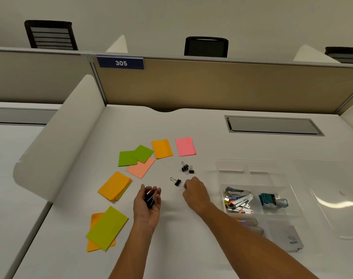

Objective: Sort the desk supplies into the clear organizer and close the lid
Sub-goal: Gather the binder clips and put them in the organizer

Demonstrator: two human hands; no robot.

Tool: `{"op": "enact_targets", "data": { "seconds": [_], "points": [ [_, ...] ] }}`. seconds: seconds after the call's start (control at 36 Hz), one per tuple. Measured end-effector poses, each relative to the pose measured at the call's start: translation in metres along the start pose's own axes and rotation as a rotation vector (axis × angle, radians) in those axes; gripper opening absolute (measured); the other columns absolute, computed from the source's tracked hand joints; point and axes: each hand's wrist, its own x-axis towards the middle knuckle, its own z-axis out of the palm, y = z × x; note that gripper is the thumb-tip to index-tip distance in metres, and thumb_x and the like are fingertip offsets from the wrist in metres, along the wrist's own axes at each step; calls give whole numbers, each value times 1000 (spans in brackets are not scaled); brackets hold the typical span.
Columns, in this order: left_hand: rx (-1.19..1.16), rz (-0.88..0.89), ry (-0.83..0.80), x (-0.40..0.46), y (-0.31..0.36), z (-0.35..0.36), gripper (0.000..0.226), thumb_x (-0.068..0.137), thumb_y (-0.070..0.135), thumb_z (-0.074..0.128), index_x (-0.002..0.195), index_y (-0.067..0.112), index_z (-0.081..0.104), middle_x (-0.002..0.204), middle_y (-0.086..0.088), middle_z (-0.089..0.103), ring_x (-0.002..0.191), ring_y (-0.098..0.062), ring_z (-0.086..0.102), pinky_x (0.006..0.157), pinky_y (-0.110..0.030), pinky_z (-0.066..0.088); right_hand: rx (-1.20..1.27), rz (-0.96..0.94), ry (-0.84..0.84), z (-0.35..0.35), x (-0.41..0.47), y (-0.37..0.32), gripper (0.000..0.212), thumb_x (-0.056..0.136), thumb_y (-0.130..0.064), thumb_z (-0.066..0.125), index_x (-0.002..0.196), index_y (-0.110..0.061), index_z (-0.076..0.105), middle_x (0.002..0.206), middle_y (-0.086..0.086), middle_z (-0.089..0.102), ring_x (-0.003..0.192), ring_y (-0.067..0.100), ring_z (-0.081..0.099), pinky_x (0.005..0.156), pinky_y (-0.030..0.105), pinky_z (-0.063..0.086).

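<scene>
Clear plastic organizer (250,168) sitting open on the white desk (191,248), its see-through lid (332,198) lying flat just to the right. Holding, in the middle-left compartment, a heap of staplers and staple removers (239,200); beside that, in the middle-right compartment, a teal tape dispenser (272,200); in the near compartments, a grey card box (288,237) and something purple and orange, mostly hidden by the right forearm. Far compartments showing nothing that can be made out.

Left of the organizer, right hand (195,193) reaching knuckles-up with fingers curled toward a single black binder clip (176,181); whether pinching anything, cannot tell. Further left, left hand (148,206) turned palm-up, cupping a bunch of black binder clips (150,198) in curled fingers. Beyond the right hand, two more binder clips (186,168) lying together.

Still further left of the organizer, sticky notes fanning out: pink pad (185,147), orange pad (162,149), green sheets (134,157), salmon sheet (140,168), orange stack (114,186), and nearest, a lime sheet (107,228) overlapping orange.
</scene>
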Motion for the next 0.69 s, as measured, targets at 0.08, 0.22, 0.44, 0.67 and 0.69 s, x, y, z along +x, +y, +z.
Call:
{"op": "enact_targets", "data": {
  "seconds": [0.08,0.22,0.44,0.67,0.69],
  "points": [
    [6,9,15,-3,0,-3,25,95,30,57,80,9,59,84,-9,64,80,-21,67,51,-20,55,-55,-29,-20,-1,-2,-3,17,95,-11,51,107,-6,62,114,11,55,102,28,56,74,25,36],
    [9,34,40,-7,0,-4,25,94,29,58,81,8,60,83,-10,65,79,-22,68,53,-20,56,175,74,-65,-4,-3,-7,12,86,-10,61,92,-5,70,98,9,69,88,22,66,73,28,51],
    [28,33,43,-9,-23,15,18,97,16,55,87,1,58,82,-15,60,87,-28,61,78,-41,60,1131,416,-210,-32,-12,-1,7,82,2,63,76,5,65,75,15,59,57,20,64,70,33,62],
    [158,0,-33,-11,-68,53,12,96,11,54,92,1,58,84,-16,58,84,-28,62,86,-43,57,1702,590,-270,-86,-29,29,10,83,7,58,87,4,66,77,15,59,60,21,53,51,22,52],
    [187,1,-39,-11,-75,59,10,95,10,54,95,0,58,84,-16,59,83,-28,63,87,-42,56,1736,594,-281,-92,-30,34,12,82,7,56,88,3,65,76,14,58,58,20,51,50,21,50]
  ]
}}
